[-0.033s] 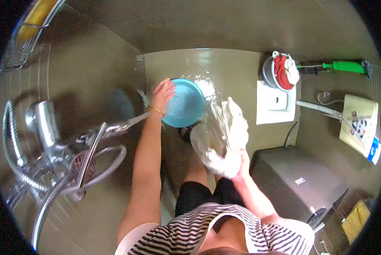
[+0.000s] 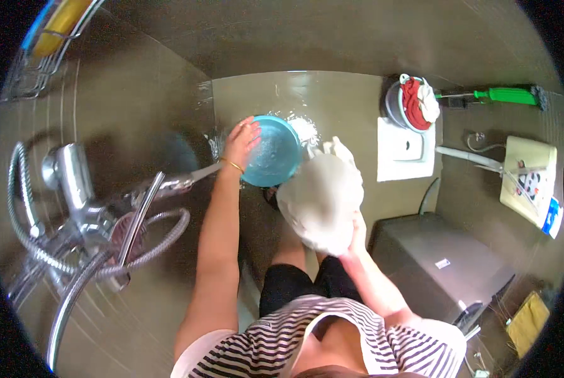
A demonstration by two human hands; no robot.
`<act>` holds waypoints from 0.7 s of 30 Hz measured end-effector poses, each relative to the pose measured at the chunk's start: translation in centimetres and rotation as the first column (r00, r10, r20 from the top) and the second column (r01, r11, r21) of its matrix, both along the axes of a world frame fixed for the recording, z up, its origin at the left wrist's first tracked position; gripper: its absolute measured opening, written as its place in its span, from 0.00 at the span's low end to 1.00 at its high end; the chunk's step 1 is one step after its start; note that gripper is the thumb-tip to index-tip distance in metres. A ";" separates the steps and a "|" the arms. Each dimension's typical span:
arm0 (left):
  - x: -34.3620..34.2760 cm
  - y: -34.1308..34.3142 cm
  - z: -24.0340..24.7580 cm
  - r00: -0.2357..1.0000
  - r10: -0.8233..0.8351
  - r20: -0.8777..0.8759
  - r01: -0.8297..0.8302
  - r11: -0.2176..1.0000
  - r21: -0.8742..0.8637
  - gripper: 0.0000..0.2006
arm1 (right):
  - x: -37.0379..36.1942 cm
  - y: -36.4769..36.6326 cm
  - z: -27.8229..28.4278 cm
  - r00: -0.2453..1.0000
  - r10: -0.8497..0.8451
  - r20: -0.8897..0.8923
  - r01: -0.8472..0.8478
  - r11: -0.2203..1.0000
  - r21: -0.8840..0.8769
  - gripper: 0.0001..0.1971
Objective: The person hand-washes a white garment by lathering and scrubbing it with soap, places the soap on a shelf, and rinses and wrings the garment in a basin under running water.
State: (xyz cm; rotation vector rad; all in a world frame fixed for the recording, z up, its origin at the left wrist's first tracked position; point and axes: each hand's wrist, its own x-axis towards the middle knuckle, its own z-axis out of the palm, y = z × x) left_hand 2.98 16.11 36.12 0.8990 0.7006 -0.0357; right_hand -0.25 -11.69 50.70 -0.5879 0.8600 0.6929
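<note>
My left hand rests at the left edge of a round light-blue basin, fingers stretched out over its rim. There is water in the basin. A pale streak that looks like running water reaches from a chrome spout toward my left wrist. On the right, my right hand is closed round the lower right side of a bunched white cloth, holding it up before my knees. The cloth looks rounded and full, and partly blurred. It overlaps the basin's lower right edge in view.
A bucket with red and white cloth stands by a white floor fixture. A grey box sits at my right. Shower hoses loop along the left wall. A green-handled brush lies at far right.
The white cloth in my right hand has turned and rounded out, from loose folds to a fuller, smoother shape, and shifted slightly up. My left hand has stayed at the basin.
</note>
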 end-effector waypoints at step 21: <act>-5.5 0.9 8.3 0.739 0.658 0.143 -0.491 0.672 -0.554 0.26 | 10.1 11.9 -12.7 0.452 0.880 -0.147 -0.884 0.420 -0.205 0.30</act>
